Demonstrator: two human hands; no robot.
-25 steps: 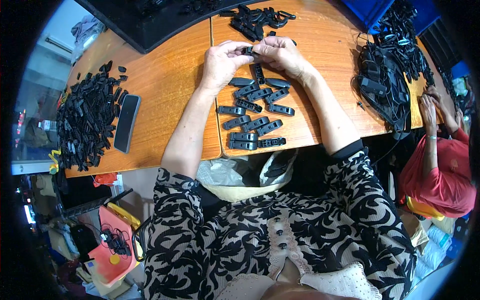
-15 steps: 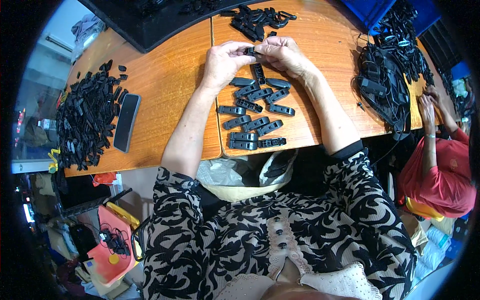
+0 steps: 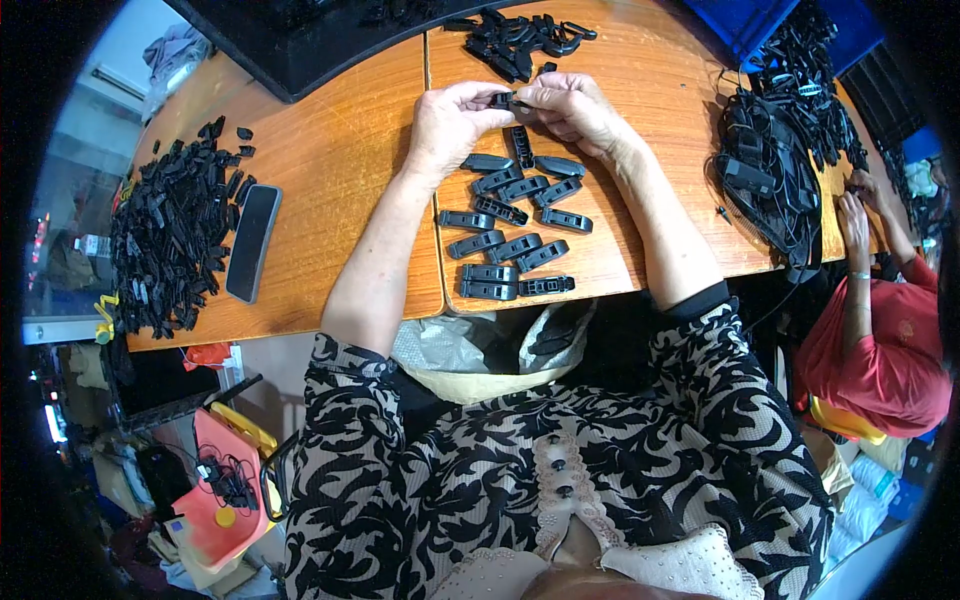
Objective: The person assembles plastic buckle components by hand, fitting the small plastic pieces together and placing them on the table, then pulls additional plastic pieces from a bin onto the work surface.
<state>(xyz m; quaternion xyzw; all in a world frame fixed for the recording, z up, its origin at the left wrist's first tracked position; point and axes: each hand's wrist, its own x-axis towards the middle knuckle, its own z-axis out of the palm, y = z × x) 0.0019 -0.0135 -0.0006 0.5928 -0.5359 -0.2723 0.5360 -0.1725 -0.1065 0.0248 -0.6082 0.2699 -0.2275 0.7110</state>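
My left hand (image 3: 452, 122) and my right hand (image 3: 572, 110) meet over the far middle of the wooden table. Between their fingertips is a small black plastic part (image 3: 503, 101), mostly covered by the thumbs and fingers. Both hands are closed on it in a pinch. Just below them on the table lies a black slotted plastic piece (image 3: 522, 147). Nearer to me are several long black plastic pieces (image 3: 517, 248) in loose rows, some with their slotted side up. A heap of black curved parts (image 3: 520, 45) lies beyond my hands.
A large pile of small black parts (image 3: 170, 235) and a phone (image 3: 254, 243) lie on the left. A black tray (image 3: 300, 60) stands at the back. On the right are a black mesh bag with cables (image 3: 765, 180), a blue bin (image 3: 735, 25) and a co-worker in a red top (image 3: 880, 345).
My hands stay nearly in place, still pinching the small black part. The right fingers have shifted slightly on it. The pieces on the table keep their arrangement.
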